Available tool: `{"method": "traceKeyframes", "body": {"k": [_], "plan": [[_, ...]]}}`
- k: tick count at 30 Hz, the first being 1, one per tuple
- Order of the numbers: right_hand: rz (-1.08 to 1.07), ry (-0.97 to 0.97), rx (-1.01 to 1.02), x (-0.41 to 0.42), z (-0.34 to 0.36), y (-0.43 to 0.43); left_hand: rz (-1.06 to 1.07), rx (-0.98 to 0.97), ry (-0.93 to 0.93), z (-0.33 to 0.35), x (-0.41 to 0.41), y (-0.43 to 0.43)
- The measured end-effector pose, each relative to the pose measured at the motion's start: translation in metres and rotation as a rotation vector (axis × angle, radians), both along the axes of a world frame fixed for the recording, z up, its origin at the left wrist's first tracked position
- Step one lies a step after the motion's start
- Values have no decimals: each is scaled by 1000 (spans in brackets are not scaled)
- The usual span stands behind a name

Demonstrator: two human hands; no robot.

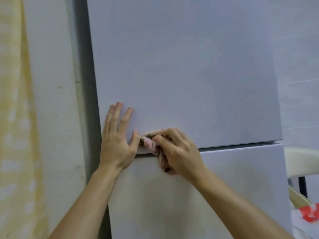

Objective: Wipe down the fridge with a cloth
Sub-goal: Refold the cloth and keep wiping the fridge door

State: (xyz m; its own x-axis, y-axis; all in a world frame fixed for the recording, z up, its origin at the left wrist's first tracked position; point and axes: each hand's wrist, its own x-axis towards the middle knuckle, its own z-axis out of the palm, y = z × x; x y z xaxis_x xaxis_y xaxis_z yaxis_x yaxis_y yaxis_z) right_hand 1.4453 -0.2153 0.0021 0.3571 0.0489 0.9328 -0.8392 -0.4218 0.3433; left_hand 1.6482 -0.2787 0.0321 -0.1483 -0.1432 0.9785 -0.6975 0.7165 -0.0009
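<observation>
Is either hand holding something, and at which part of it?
The right hand holds a bunched pink cloth around its middle, against the fridge. The left hand holds nothing.

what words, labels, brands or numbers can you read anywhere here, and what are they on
None can be read.
Upper fridge door: plain, no brand or label in view.
Lower fridge door: plain, only smudges.
Cloth in the right hand: no print visible.
Red item at the right edge: too blurred to tell if it carries text.
</observation>
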Motion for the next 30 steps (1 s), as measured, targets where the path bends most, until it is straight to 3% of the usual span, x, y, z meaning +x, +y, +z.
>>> {"method": "traceKeyframes", "body": {"k": [3,5,8,10,12,17,22,24,28,30], "plan": [[-93,-111,12,-33,19,25,-2,16,45,-1,-4,-1],[-152,-357,-26,-68,42,33,11,11,58,0,-4,-1],[-7,-822,-174,-91,72,24,15,0,81,0,-8,-1],[30,-975,-203,-78,81,12,8,12,111,0,-11,-2],[64,-941,-205,-63,76,8,19,13,121,1,-14,-2],[76,-451,-24,-32,13,5,30,18,148,1,-24,2],[10,-199,-18,-62,-4,11,118,64,202,6,-41,11],[-30,-246,-9,-71,-4,25,125,63,201,5,-41,10],[-164,-570,-84,-130,17,34,131,62,189,2,-38,10],[-81,-781,-152,-149,35,36,143,69,175,3,-42,11]]}}
